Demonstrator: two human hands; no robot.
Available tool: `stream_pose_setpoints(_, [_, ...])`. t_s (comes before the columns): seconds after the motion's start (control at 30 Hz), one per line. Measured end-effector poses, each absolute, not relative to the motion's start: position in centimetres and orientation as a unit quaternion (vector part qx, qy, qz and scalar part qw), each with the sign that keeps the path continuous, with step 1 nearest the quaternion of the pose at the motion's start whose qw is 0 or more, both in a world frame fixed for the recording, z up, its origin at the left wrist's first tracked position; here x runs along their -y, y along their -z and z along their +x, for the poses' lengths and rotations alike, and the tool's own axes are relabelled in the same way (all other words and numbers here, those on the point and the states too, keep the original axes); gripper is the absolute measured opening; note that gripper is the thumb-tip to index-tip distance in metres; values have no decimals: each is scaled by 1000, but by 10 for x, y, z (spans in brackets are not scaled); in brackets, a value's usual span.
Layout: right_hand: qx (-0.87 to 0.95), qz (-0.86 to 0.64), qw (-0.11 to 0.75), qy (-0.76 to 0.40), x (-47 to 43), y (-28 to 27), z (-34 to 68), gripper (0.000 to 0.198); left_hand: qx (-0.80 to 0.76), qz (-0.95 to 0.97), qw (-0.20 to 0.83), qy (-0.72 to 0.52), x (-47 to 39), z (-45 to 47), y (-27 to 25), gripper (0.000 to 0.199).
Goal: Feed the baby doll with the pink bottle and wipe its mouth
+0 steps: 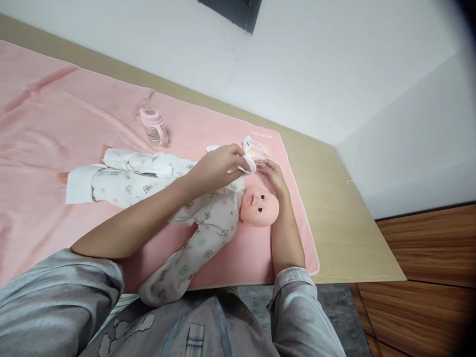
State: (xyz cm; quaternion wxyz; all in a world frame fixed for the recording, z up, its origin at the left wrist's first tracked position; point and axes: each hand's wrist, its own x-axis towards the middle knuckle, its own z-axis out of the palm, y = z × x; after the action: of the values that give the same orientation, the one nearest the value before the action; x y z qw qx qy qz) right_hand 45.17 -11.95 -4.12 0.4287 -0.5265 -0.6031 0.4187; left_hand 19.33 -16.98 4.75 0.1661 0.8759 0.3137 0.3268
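Note:
A baby doll lies on its back, its bare head (259,207) toward the right and its feet toward the left. It wears a white printed romper (128,187), one sleeve stretched toward my body. My left hand (225,166) reaches over the doll's chest, fingers closed on a small white cloth (248,163) above the shoulder. Beside the doll's head, my right hand (272,174) bends inward, its fingertips meeting the cloth's right edge; the thumb is hidden. My left forearm covers part of the doll's trunk and its far arm.
A pink baby bottle (154,128) with a handle stands on the pink blanket (52,124) beyond the doll's legs. A small clear packet (256,147) lies just past my hands. The table's bare wooden end (334,223) is at right, near a white wall (297,74).

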Motion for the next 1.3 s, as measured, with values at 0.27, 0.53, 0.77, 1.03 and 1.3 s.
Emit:
stream_pose_setpoints(0.27, [806, -405, 333, -275, 179, -57, 403, 29, -363, 870, 125, -309, 152, 166, -59, 25])
stream_pose_setpoints(0.53, [826, -432, 313, -181, 184, -58, 373, 20, -339, 882, 140, -296, 143, 153, -55, 25])
stream_pose_setpoints(0.77, [767, -510, 324, -218, 158, -64, 410, 16, -402, 826, 157, -363, 125, 113, -69, 27])
stream_pose_setpoints(1.03, [650, -666, 312, -189, 111, -36, 461, 30, -497, 710, 188, -462, 105, 36, -63, 32])
stream_pose_setpoints(1.3, [602, -639, 393, -272, 66, -26, 454, 43, -597, 576, 205, -520, 78, 11, -38, 37])
